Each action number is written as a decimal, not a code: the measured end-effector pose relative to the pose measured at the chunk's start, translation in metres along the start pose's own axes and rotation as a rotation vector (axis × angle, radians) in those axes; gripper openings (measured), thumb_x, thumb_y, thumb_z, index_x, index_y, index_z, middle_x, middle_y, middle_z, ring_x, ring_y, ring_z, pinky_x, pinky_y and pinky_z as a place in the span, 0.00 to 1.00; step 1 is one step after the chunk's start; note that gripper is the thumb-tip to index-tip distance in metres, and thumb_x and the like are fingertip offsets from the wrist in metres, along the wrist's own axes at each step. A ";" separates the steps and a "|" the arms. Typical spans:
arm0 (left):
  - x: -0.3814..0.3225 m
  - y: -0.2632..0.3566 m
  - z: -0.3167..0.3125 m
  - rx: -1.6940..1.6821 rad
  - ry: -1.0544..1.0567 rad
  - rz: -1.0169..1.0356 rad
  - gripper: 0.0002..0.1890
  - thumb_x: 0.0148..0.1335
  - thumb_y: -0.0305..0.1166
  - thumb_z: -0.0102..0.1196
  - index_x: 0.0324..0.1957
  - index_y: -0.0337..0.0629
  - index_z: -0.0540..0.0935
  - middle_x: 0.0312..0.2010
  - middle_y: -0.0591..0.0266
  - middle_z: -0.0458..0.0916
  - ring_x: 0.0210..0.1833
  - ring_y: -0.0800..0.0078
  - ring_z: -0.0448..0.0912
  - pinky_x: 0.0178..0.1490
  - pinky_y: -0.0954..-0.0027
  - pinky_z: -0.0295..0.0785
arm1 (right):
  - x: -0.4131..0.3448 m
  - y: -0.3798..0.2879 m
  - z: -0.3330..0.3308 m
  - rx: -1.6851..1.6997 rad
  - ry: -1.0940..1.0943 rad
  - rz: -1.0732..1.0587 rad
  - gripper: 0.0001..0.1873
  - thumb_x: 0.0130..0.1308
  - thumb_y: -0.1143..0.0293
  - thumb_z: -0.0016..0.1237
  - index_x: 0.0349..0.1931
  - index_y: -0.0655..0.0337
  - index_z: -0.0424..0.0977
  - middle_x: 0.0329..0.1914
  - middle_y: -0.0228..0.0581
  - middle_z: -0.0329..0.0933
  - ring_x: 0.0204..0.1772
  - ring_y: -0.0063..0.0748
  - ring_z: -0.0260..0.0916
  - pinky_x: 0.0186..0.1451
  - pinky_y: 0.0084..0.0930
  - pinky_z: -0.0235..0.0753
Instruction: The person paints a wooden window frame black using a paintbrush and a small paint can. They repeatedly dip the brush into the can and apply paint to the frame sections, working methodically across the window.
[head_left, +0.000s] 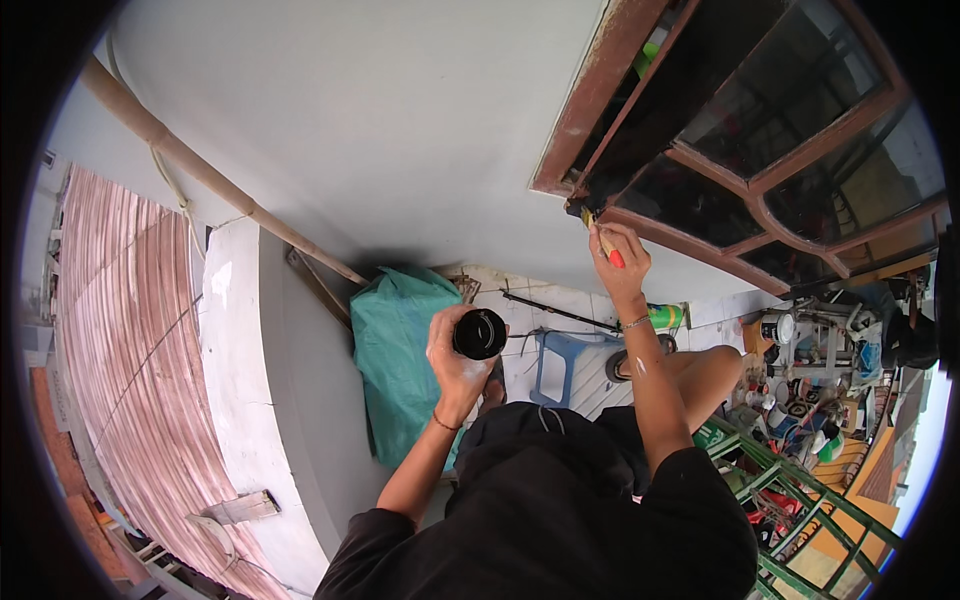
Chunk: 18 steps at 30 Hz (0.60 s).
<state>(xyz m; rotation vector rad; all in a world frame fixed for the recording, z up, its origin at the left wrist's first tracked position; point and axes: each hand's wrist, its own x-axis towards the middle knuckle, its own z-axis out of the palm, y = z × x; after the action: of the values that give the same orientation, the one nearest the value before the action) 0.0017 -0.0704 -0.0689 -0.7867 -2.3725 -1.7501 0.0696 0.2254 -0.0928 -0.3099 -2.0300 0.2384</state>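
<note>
My left hand (459, 358) grips an open cylindrical container (480, 334) with a black inside, its mouth facing up. White smears mark that hand. Up and to the right, my right hand (622, 262) is closed around the handle of a paintbrush (609, 244) with a red end. The dark bristles touch the lower corner of a brown wooden window frame (551, 176), where the opened window sash (701, 238) meets it. Black paint covers the wood around the bristles. Some of the sash is dark, the rest reddish brown, with glass panes.
A green woven sack (397, 360) stands by the wall below a long bamboo pole (202, 169). A blue plastic stool (581, 367) is under me, near my legs. At the right are a green metal ladder-like frame (802, 499), a white paint bucket (780, 328) and scattered cans.
</note>
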 end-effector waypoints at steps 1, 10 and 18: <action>-0.001 -0.001 0.000 -0.009 0.002 -0.018 0.26 0.44 0.25 0.83 0.45 0.37 0.83 0.43 0.55 0.83 0.44 0.58 0.83 0.51 0.61 0.79 | 0.010 -0.004 -0.004 -0.036 0.048 -0.015 0.11 0.59 0.78 0.71 0.33 0.60 0.78 0.38 0.36 0.85 0.32 0.39 0.84 0.34 0.30 0.84; -0.001 -0.002 -0.001 0.003 0.011 -0.022 0.26 0.45 0.26 0.83 0.45 0.36 0.83 0.43 0.56 0.83 0.44 0.58 0.83 0.51 0.61 0.79 | -0.003 0.001 -0.006 0.004 0.001 -0.034 0.12 0.58 0.81 0.71 0.36 0.60 0.79 0.39 0.38 0.85 0.34 0.38 0.85 0.34 0.29 0.84; 0.001 -0.004 0.000 -0.004 0.018 -0.009 0.27 0.44 0.26 0.83 0.46 0.37 0.82 0.42 0.56 0.84 0.43 0.58 0.83 0.50 0.61 0.79 | -0.004 -0.006 -0.017 0.054 -0.020 -0.043 0.11 0.58 0.81 0.70 0.36 0.60 0.80 0.39 0.38 0.84 0.34 0.38 0.85 0.35 0.28 0.84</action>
<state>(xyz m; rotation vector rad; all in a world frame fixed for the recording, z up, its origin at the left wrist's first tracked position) -0.0009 -0.0712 -0.0723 -0.7591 -2.3656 -1.7580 0.0859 0.2186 -0.0866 -0.2308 -2.0437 0.2698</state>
